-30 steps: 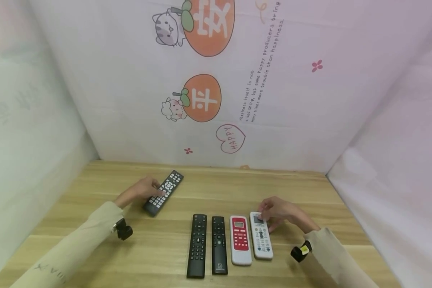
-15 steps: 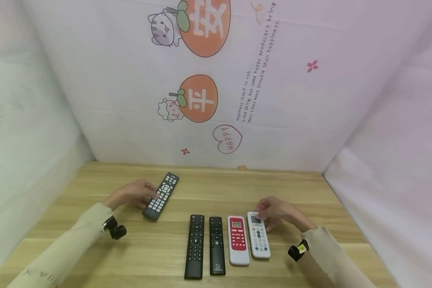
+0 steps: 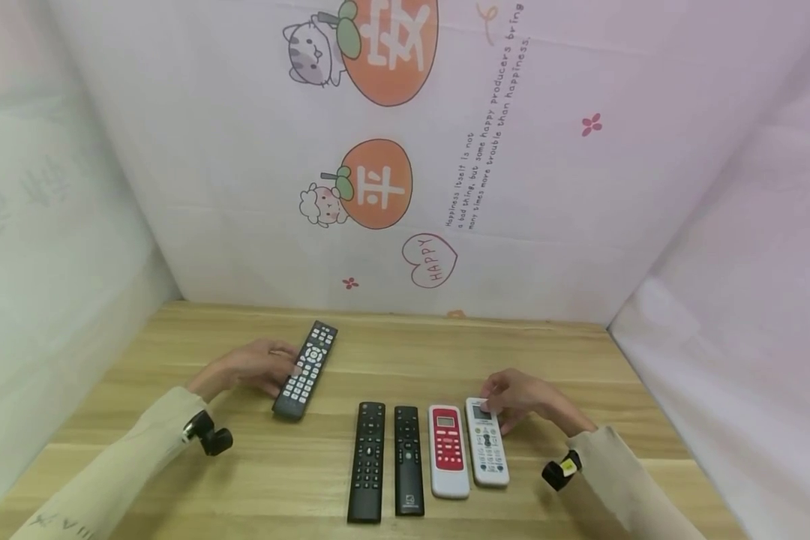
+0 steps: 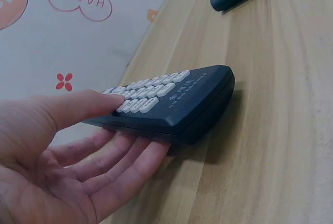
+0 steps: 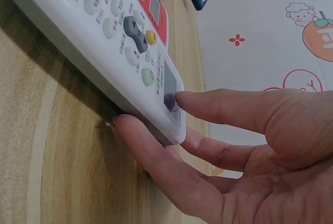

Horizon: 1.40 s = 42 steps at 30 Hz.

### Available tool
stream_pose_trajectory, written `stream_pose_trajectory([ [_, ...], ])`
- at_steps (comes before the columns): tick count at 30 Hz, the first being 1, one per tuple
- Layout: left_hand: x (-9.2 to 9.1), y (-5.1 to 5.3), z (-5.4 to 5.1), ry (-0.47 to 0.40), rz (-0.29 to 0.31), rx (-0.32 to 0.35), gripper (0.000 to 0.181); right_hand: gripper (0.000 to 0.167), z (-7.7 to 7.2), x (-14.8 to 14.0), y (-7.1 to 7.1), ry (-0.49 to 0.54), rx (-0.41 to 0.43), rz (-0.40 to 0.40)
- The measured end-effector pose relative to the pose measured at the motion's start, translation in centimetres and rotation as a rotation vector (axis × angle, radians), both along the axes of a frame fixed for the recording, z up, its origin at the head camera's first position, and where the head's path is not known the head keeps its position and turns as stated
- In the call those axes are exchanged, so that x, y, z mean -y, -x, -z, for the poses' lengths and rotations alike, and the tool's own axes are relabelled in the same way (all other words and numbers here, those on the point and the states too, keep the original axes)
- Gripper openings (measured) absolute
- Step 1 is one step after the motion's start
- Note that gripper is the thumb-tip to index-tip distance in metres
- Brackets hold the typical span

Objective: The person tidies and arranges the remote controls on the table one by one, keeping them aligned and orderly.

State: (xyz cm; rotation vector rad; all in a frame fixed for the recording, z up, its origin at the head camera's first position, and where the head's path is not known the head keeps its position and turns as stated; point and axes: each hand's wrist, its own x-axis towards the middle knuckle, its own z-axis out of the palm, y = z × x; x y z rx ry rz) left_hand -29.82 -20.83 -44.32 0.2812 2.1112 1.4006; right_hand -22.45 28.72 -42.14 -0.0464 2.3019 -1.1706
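Note:
A black remote control with white buttons [image 3: 308,367] is in my left hand [image 3: 256,364], thumb on its buttons and fingers under its edge. In the left wrist view its near end [image 4: 208,99] looks tilted and a little off the wood. My right hand [image 3: 520,394] pinches the top end of a white remote control [image 3: 488,446], thumb on its small screen; in the right wrist view fingers [image 5: 166,167] reach along the side and under that end. Left of it lies a red and white remote control [image 3: 449,484].
Two black remote controls, a longer one [image 3: 367,480] and a narrower one [image 3: 409,465], lie in the row to the left of the red and white one. A wooden tabletop [image 3: 229,480] carries everything. Printed white cloth [image 3: 533,270] stands behind, with white cloth at both sides.
My left hand has shifted slightly left, and its black remote has turned more upright and come a little nearer. The right hand and the white remote hold about the same place.

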Motion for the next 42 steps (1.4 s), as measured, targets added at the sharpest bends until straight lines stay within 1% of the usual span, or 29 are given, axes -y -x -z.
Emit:
stream_pose_trajectory([
  [3,-0.2,-0.3,-0.1,-0.036,-0.008,0.008,0.077,0.02,-0.1,0.0,0.0,0.004,0.002,0.003],
  [7,-0.5,-0.8,-0.3,-0.072,0.004,0.016,0.077,0.02,-0.1,0.0,0.0,0.005,0.002,0.002],
  [11,-0.6,-1.2,-0.3,-0.09,0.023,0.003,0.075,0.021,0.0,0.0,-0.1,0.003,0.001,0.006],
  [17,-0.8,-1.7,-0.4,-0.099,0.036,-0.024,0.072,0.021,-0.1,0.0,0.0,-0.001,-0.001,-0.001],
  [21,-0.8,-2.0,-0.3,-0.125,0.056,-0.034,0.07,0.02,-0.2,-0.1,0.1,-0.003,-0.002,-0.007],
  [23,-0.9,-2.3,-0.3,-0.142,0.052,-0.024,0.069,0.02,-0.2,-0.1,0.1,-0.001,-0.002,-0.008],
  [28,-1.0,-3.1,-0.3,-0.204,0.042,0.043,0.072,0.02,-0.1,-0.1,0.0,0.005,0.002,-0.008],
  [30,-1.1,-3.3,-0.3,-0.229,0.045,0.059,0.074,0.019,-0.2,-0.1,0.0,0.007,0.004,0.002],
  [33,-1.4,-3.7,-0.3,-0.233,0.045,0.067,0.076,0.02,-0.2,-0.1,0.0,0.008,0.007,0.006],
  [36,-1.5,-4.2,-0.3,-0.213,0.049,0.057,0.079,0.02,-0.2,-0.1,-0.1,0.006,0.012,0.016],
  [42,-1.8,-5.5,-0.2,-0.197,0.05,0.058,0.084,0.02,0.0,0.1,0.0,0.01,-0.005,0.01],
])
